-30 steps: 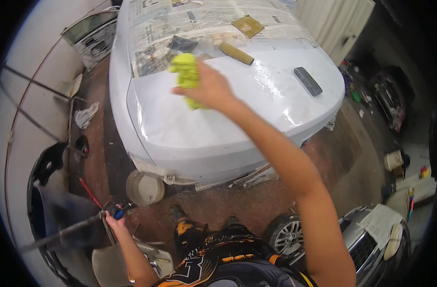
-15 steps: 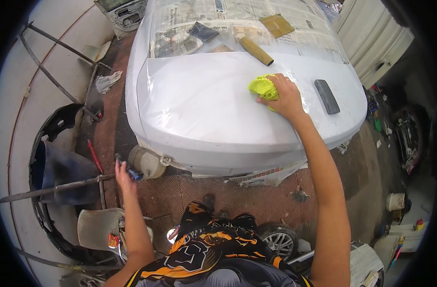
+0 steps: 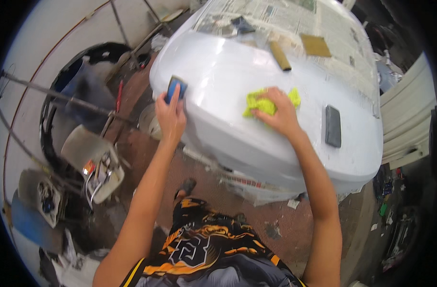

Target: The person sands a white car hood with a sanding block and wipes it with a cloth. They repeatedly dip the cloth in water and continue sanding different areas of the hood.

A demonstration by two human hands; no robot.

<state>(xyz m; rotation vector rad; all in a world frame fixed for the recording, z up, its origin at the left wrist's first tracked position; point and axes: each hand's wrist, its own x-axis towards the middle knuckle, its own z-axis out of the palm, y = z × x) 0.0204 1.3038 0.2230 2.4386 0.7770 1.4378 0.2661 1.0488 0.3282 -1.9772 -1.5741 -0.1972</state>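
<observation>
My left hand [image 3: 170, 117] grips a small blue sanding block [image 3: 177, 88] with a brownish edge, held at the left rear corner of the white car body [image 3: 218, 71]. Whether the block touches the paint I cannot tell. On top of the panel, my right hand [image 3: 281, 115] is closed over a crumpled yellow-green cloth [image 3: 254, 101], which sticks out on both sides of the fingers. A dark grey block [image 3: 332, 126] lies to the right of that hand. Farther back are a rolled brown sheet of sandpaper [image 3: 280, 56], a flat brown sheet [image 3: 316, 45] and a dark folded piece [image 3: 242, 25].
Newspaper [image 3: 288, 21] covers the car's glass. At left stand a metal pipe frame [image 3: 60, 93], a black bumper [image 3: 67, 71] and a chair [image 3: 75, 146] with tools on it. A pale bucket [image 3: 150, 119] sits on the floor below the car's left corner.
My left hand has risen with the sanding block from beside the bucket to the car's corner. The cloth is more spread out under my right hand. My view has turned and shifted.
</observation>
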